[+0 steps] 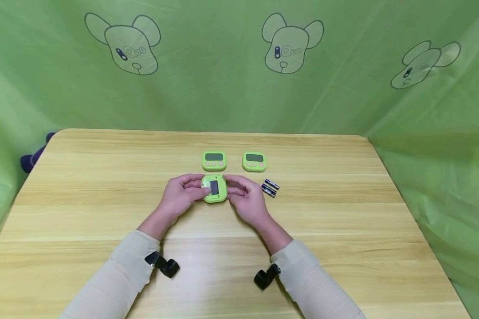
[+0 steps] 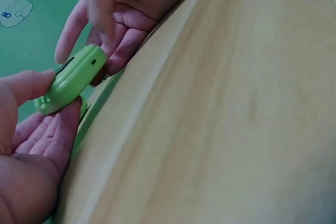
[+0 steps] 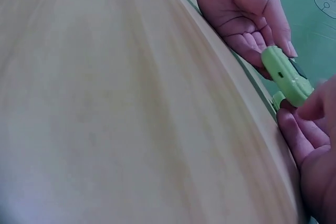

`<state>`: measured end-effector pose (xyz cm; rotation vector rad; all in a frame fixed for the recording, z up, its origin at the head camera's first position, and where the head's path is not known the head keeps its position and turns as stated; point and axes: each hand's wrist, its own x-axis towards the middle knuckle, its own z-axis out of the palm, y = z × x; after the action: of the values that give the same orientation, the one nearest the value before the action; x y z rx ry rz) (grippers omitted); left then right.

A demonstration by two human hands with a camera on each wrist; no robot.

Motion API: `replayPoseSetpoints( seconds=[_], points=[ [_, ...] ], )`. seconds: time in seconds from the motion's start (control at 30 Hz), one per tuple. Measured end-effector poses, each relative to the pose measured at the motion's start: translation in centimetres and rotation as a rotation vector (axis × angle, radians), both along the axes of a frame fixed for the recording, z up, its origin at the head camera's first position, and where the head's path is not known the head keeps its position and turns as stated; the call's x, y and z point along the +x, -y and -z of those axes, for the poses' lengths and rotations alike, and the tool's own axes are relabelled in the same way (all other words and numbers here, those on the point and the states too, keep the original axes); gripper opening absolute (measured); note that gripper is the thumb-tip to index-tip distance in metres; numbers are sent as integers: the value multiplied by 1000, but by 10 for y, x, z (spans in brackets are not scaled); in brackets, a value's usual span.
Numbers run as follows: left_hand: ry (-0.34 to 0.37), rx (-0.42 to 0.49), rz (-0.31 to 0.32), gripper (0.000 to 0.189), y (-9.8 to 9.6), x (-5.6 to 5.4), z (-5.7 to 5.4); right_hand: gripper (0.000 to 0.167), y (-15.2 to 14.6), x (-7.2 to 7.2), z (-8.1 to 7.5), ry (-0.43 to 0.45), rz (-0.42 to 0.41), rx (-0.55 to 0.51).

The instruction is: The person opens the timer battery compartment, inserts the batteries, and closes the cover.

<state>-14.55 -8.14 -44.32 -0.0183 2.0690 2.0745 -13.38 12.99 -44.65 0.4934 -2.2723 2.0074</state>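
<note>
A green digital timer [image 1: 219, 196] is held tilted over the table, a dark rectangle on its upturned side and a small dark slot in its edge. My left hand [image 1: 179, 195] grips it by the left side, thumb across the upturned side and fingers beneath. At the opposite edge, my right hand [image 1: 248, 202] has its fingers around the timer's end, its thumb blurred close to the corner. Beyond them lie two more green timers, a left one [image 1: 213, 161] and a right one [image 1: 254, 161], each with a grey screen and three pink buttons.
Several small dark batteries [image 1: 270, 188] lie together right of the right hand. All this rests on a light wooden table [image 1: 327, 212]. A green curtain [image 1: 215, 97] with printed mouse heads hangs behind it. Something purple [image 1: 32, 159] shows past the table's left edge.
</note>
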Motion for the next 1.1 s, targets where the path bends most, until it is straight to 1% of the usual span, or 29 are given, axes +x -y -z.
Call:
replayPoseSetpoints(
  seconds=[0.03, 0.1, 0.2, 0.33, 0.43, 0.5, 0.57, 0.77, 1.1],
  points=[
    [-5, 14, -2, 48, 0, 0, 1, 45, -1, -2, 4, 47, 3, -33],
    [-16, 35, 1, 48, 0, 1, 2, 45, -1, -2, 2, 120, 17, -65],
    [-47, 20, 25, 47, 0, 2, 4, 38, 1, -3, 1, 171, 59, -23],
    [-111, -73, 77, 50, 0, 2, 6, 35, 3, -6, 2, 185, 107, 60],
    [-151, -133, 109, 52, 1, 2, 7, 35, 4, -8, 2, 204, 125, 77],
    [-161, -150, 122, 52, 1, 2, 6, 34, 4, -10, 1, 213, 131, 87],
    [-163, -138, 132, 51, 2, 2, 5, 33, 5, -11, 0, 225, 134, 88],
    [-181, -76, 126, 48, 1, 3, 5, 30, 8, -12, -3, 239, 137, 67],
    [-193, -57, 101, 49, 0, 4, 8, 29, 12, -10, -3, 227, 138, 57]
  ],
)
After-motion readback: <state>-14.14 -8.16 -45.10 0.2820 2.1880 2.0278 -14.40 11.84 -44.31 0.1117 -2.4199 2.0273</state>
